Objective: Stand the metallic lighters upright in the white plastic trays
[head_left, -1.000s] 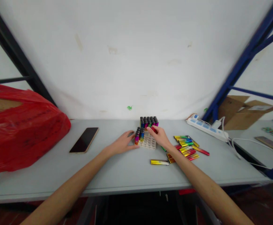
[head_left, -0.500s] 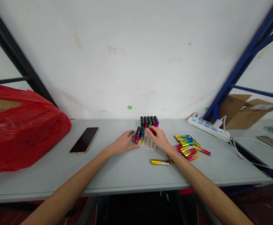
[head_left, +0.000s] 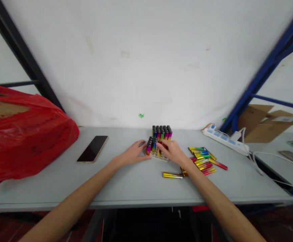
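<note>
A pale tray with holes (head_left: 163, 158) sits near the middle of the table, with several black-topped lighters (head_left: 149, 148) upright in its left part. My left hand (head_left: 133, 154) rests at the tray's left side, thumb and fingers spread around its edge. Over the tray's right part, my right hand (head_left: 172, 151) pinches a red and yellow lighter (head_left: 159, 151), held upright. Behind stands a block of upright lighters (head_left: 162, 133). Loose shiny lighters (head_left: 203, 161) lie in a pile to the right, and a yellow one (head_left: 173, 175) lies nearer the front.
A phone (head_left: 93, 149) lies on the table (head_left: 126, 191) at the left, beside a red plastic bag (head_left: 30, 134). A white power strip (head_left: 225, 140) with cables is at the right, near an open cardboard box (head_left: 264, 126).
My right hand has brought the red and yellow lighter down upright into the tray area. My left hand stays at the tray. The whole view has shifted slightly.
</note>
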Demonstrator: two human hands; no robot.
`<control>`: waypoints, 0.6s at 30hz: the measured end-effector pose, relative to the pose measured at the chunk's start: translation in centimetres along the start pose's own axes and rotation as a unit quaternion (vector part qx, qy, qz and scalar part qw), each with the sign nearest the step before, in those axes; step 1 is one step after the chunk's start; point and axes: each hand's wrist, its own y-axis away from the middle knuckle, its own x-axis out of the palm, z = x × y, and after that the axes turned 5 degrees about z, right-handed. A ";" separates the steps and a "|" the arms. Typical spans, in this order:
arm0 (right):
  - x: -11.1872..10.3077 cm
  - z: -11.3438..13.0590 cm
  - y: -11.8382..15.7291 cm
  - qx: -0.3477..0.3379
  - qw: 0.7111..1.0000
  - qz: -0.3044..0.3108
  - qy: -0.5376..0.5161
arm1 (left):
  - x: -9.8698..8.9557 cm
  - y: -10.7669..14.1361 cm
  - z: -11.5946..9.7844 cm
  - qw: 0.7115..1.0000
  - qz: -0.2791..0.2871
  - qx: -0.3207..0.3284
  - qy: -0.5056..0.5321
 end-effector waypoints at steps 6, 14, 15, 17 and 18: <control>0.9 -0.5 -0.2 -0.014 0.999 0.032 -0.016 | 0.0 0.0 -0.2 1.000 0.005 -0.001 -0.002; 1.5 -0.1 -0.8 0.012 0.991 0.055 0.119 | 0.1 -0.1 0.0 1.000 0.005 0.003 0.000; 1.1 0.1 -0.8 0.009 0.992 0.065 0.112 | 0.1 -0.1 0.1 1.000 0.004 0.003 0.000; -0.1 0.5 -0.4 0.000 0.993 0.089 0.082 | 0.1 -0.1 0.1 1.000 -0.002 0.006 0.001; -0.8 0.8 0.1 -0.004 0.992 0.107 0.066 | 0.1 -0.1 0.1 1.000 -0.004 0.008 0.002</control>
